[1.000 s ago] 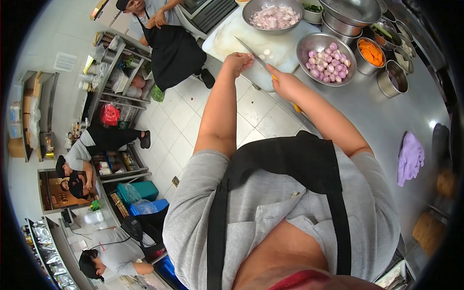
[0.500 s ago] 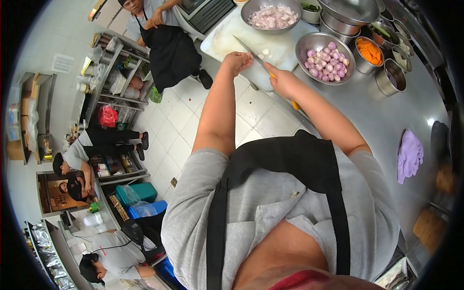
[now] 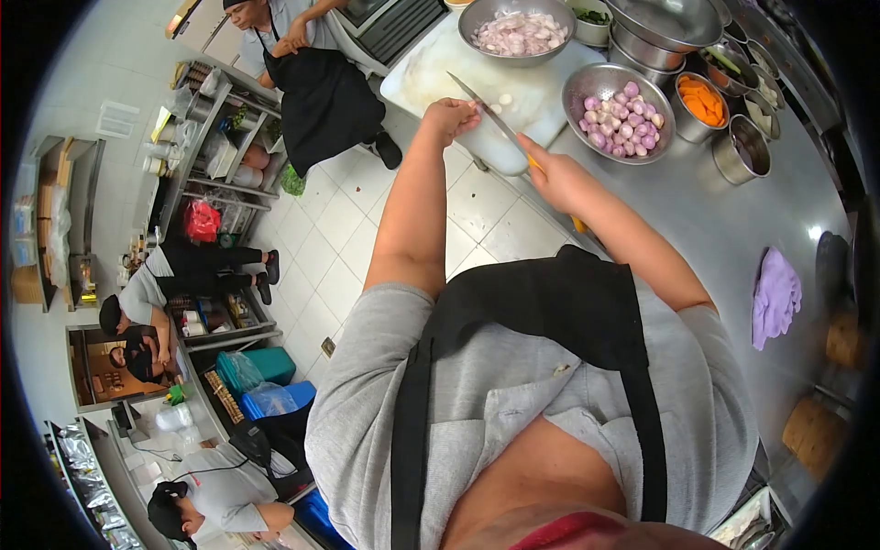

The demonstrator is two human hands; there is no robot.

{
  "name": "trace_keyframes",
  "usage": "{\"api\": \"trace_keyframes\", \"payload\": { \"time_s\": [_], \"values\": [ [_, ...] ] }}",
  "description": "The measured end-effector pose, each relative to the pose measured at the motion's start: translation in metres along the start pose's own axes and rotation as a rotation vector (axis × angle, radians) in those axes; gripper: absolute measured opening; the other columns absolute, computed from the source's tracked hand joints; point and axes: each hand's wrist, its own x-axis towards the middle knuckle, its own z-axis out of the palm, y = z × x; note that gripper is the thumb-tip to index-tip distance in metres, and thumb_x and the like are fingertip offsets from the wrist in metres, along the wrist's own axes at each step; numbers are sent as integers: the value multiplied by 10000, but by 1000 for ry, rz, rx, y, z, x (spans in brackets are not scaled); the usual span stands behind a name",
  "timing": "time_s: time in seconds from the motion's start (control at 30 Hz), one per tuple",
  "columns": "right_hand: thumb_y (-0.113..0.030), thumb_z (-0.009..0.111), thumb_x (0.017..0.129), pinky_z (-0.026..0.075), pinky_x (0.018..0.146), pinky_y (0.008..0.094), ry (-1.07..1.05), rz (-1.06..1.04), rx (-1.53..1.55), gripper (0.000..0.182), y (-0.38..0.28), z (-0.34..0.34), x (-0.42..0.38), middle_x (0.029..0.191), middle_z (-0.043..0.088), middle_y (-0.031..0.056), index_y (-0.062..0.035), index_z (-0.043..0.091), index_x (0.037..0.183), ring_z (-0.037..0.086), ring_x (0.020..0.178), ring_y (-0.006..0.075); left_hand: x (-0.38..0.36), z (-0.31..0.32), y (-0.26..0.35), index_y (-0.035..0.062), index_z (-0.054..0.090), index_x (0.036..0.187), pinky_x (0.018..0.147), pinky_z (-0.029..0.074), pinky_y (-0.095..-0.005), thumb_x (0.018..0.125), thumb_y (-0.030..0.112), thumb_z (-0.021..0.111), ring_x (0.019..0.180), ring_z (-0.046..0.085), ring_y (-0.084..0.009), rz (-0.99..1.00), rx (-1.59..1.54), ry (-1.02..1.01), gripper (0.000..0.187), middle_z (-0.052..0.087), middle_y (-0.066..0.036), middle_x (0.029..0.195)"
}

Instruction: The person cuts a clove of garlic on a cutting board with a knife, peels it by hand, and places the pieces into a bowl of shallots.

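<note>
My right hand (image 3: pixel 561 181) is closed round the yellow-orange handle of a kitchen knife (image 3: pixel 496 118), its long blade slanting up and left over the board's edge. Close to the blade, my left hand (image 3: pixel 450 120) has its fingers drawn together at the near edge of the white cutting board (image 3: pixel 426 78); what they hold is hidden. A couple of small pale pieces (image 3: pixel 503 99) lie on the board just past the blade. To the right stands a metal colander of peeled purple shallots (image 3: pixel 626 124). A metal bowl of sliced shallots (image 3: pixel 519 34) rests at the board's far side.
A pot of carrot slices (image 3: pixel 701 101), a metal pot (image 3: pixel 741 151) and stacked bowls (image 3: pixel 665 23) crowd the steel counter (image 3: pixel 683 211). Purple gloves (image 3: pixel 777 298) lie farther right. A person in a black apron (image 3: pixel 321 92) stands beyond the board; other people work at left.
My right hand has drawn slightly back to the right with the knife, sliding the blade past my left hand. The left hand stays almost in place.
</note>
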Motion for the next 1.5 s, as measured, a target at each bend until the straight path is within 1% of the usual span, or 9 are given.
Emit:
{"api": "trace_keyframes", "payload": {
  "time_s": [0.07,0.17,0.5,0.77,0.83,0.9,1.17,1.33,1.5],
  "values": [
    [-163,427,899,470,653,442,46,-48,19,548,13,16,25,803,611,243,-164,287,1429,602,695,346,-1,1,0,-34,565,920,662,574,-253,825,101,688,729,643,-171,37,-5,-5,206,638,-103,849],
    [-161,430,894,471,675,443,117,-121,58,552,26,31,57,831,613,247,-162,288,1428,605,726,351,-2,5,5,-36,548,975,757,561,-292,822,83,686,797,635,-196,-8,23,43,238,626,-99,906],
    [-164,436,889,474,680,440,-13,-6,45,560,2,-1,1,822,612,244,-171,287,1429,606,724,355,9,-6,-8,-47,553,950,685,578,-286,827,108,685,747,643,-186,51,-65,-48,238,636,-112,857],
    [-162,434,882,475,700,444,82,-102,74,566,25,28,55,876,616,257,-176,289,1429,612,766,360,6,1,-2,-32,559,979,770,561,-294,839,94,668,824,633,-200,-8,4,31,218,626,-99,908],
    [-159,433,879,477,701,442,127,-155,91,570,16,20,51,878,619,253,-181,288,1430,612,763,360,-2,4,1,-34,559,978,768,562,-294,840,93,667,823,633,-199,-1,13,45,217,626,-100,908],
    [-156,434,875,477,706,439,22,-70,121,570,8,6,34,879,619,253,-191,297,1427,613,761,357,-2,2,4,-35,560,978,766,562,-294,841,93,665,822,633,-199,5,18,59,215,625,-102,908],
    [-164,446,878,475,656,435,14,-21,79,562,0,-4,-2,823,614,255,-193,311,1423,608,702,355,7,-1,-5,-36,571,972,740,562,-278,867,101,633,803,636,-184,-5,-4,31,184,629,-96,895],
    [-160,445,880,475,651,434,-8,1,70,559,3,-1,-1,816,613,255,-182,310,1422,605,695,357,8,-3,-6,-37,567,970,736,562,-275,867,104,633,795,633,-180,7,11,18,187,626,-96,892],
    [-145,432,878,480,656,429,64,-94,93,563,15,17,30,842,615,259,-161,299,1424,605,694,359,4,0,-2,-35,570,960,741,562,-282,866,108,636,794,632,-186,8,31,16,184,624,-98,893]
  ]
}}
